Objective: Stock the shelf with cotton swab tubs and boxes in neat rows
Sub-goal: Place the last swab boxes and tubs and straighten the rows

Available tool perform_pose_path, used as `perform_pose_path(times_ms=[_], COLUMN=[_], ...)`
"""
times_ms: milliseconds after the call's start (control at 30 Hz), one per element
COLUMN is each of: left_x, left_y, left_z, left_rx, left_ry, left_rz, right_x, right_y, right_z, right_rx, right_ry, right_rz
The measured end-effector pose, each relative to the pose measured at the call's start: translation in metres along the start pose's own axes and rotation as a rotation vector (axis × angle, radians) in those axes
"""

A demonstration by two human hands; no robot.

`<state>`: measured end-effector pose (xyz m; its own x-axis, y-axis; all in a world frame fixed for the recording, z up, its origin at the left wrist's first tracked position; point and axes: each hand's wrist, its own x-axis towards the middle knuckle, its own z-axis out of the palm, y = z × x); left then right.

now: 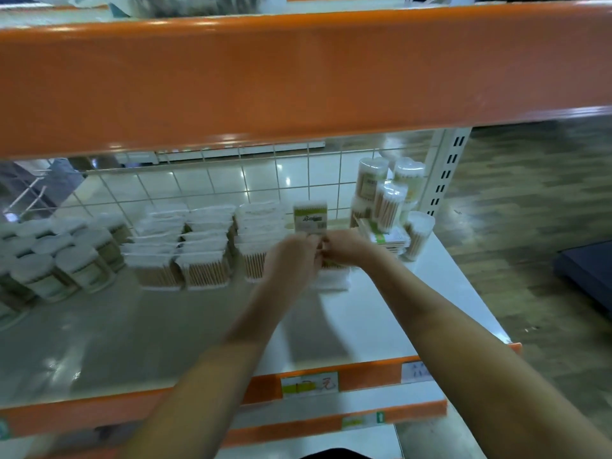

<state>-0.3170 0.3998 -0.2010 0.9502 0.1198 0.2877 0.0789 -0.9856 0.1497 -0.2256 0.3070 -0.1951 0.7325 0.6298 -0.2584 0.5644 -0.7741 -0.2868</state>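
Both my hands reach deep into the white shelf (pixel 381 313). My left hand (pixel 294 256) and my right hand (pixel 344 248) meet around a cotton swab box (pixel 331 276) at the end of the rows of clear boxes (pixel 205 246). Fingers of both hands curl on it; the picture is blurred there. A green-labelled box (pixel 310 216) stands upright just behind my fingers. Round tubs (pixel 76 260) fill the left part of the shelf. Tall tubs (pixel 387 190) are piled at the right rear, over flat green-striped boxes (pixel 385 236).
An orange beam (pixel 298 77) of the upper shelf hangs low across the view. A white wire grid (pixel 231 180) backs the shelf, and a slotted upright (pixel 445 173) stands at the right. An orange front rail with a price tag (pixel 309 384) runs below my arms.
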Motion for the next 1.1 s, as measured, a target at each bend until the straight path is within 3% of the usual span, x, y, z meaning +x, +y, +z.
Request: perform_pose_path(times_ms=[133,300,833,1000,1100], left_x=[-0.019,-0.036,-0.064,-0.064,-0.064], left_y=[-0.008,-0.008,0.009,-0.004,-0.005], left_z=[0.018,0.028,0.040,0.028,0.009], left_rx=[0.015,-0.185,-0.496,-0.867,-1.224], left_ry=[-0.030,-0.041,-0.085,-0.160,-0.187], left_rz=[-0.068,-0.214,-0.226,-0.340,-0.463], right_x=[-0.012,-0.030,-0.077,-0.081,-0.080], right_y=[0.002,0.006,0.022,0.021,0.015], right_z=[0.003,0.012,0.014,0.001,-0.005], right_rx=[0.061,0.192,0.398,0.687,0.878], right_ry=[-0.016,0.009,0.114,0.158,0.217], right_rz=[0.004,0.017,0.039,-0.010,-0.004])
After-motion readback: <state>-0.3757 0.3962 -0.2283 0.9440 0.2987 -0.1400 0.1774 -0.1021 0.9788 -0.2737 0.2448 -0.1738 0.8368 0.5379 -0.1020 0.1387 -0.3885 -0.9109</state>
